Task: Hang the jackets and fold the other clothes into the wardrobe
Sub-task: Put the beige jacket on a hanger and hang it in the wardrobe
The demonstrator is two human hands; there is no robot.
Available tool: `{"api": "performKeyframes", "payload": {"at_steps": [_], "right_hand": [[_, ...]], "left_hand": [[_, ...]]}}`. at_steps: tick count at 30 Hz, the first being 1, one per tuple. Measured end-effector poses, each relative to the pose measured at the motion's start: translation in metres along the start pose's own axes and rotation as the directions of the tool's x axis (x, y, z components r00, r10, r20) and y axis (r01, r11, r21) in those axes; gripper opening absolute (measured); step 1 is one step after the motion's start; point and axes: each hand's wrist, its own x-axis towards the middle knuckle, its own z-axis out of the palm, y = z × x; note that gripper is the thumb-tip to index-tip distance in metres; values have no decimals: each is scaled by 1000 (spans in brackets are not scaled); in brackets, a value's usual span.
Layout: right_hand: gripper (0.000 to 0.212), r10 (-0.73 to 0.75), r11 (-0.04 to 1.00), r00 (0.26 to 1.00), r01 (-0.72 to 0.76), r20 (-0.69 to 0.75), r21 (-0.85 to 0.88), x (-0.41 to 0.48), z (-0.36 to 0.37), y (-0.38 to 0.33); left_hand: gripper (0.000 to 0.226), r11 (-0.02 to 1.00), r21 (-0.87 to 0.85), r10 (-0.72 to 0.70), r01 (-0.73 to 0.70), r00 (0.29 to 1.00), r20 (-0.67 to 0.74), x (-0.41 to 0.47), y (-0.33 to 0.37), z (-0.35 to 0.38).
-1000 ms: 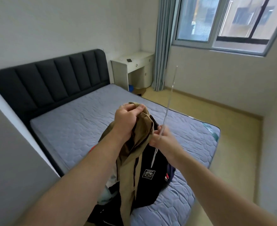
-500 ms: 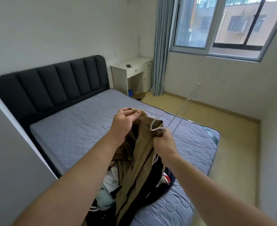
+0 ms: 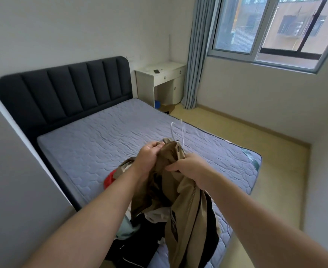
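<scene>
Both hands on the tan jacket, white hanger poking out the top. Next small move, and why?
Probably tug the tan fabric jacket collar down with the left hand to seat it on the thin white hanger. Only the hanger's top shows above the bunched collar, and the right hand grips fabric just below, so the shoulders look unseated.

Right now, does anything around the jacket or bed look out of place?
Nothing damaged or spilled. The white hanger pokes up tilted from the tan jacket collar, held by the left grip and right grip; it doesn't look seated yet. Other clothes lie heaped on the mattress near end.
</scene>
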Motion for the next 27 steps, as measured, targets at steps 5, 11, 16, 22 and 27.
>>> {"api": "performKeyframes", "payload": {"at_steps": [5,11,16,22,27], "right_hand": [[24,82,997,996,-82,-32,17,1,-1,0],[26,83,963,990,-50,-117,265,4,-11,-6],[43,65,872,996,-23,-68,490,1,-16,-15],[55,38,879,998,-60,56,472,-4,-24,-19],[49,63,854,997,-72,36,515,-4,-34,-15]], "left_hand": [[51,978,-191,-67,84,993,94,-9,-8,2],[27,954,265,197,-138,958,-211,-17,-64,-33],[54,705,701,28,-109,992,127,-22,-124,-56],[60,706,696,-18,-131,979,203,-21,-141,-52],[30,918,113,-343,381,904,-257,-6,-119,-46]]}}
